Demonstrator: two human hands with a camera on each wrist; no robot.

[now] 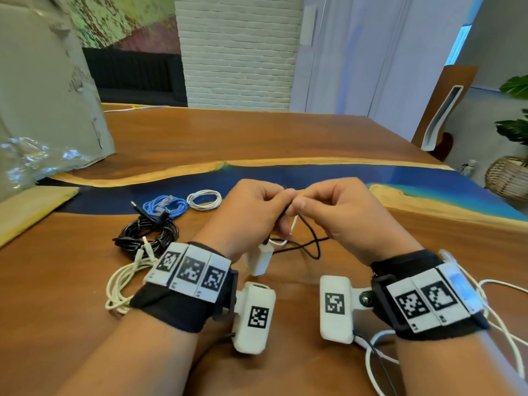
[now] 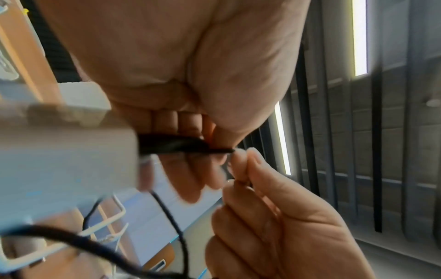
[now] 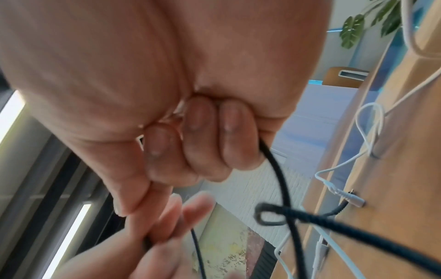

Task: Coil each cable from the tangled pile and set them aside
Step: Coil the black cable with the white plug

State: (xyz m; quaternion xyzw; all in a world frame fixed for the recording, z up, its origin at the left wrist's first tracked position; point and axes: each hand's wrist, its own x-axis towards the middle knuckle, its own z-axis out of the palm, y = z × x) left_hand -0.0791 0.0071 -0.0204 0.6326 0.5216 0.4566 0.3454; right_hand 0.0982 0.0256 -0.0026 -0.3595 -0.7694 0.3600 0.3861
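Above the middle of the wooden table [image 1: 285, 138] my two hands meet fingertip to fingertip. The left hand [image 1: 281, 197] grips a small bundle of thin black cable [image 2: 176, 145] in its curled fingers. The right hand [image 1: 301, 202] pinches the same black cable [image 1: 311, 238], which hangs in a loose loop down to the table. In the right wrist view the cable [image 3: 279, 169] comes out beside my curled fingers [image 3: 203, 136]. A white adapter [image 1: 261, 260] with a white lead sits under the left hand. Whether it touches the hand is hidden.
Coiled cables lie at the left: blue [image 1: 165, 207], white [image 1: 204, 200], black [image 1: 148, 235] and cream [image 1: 123, 284]. Loose white cable [image 1: 500, 310] trails by my right wrist. A grey bag [image 1: 43, 95] and crumpled plastic [image 1: 28, 161] stand at the far left.
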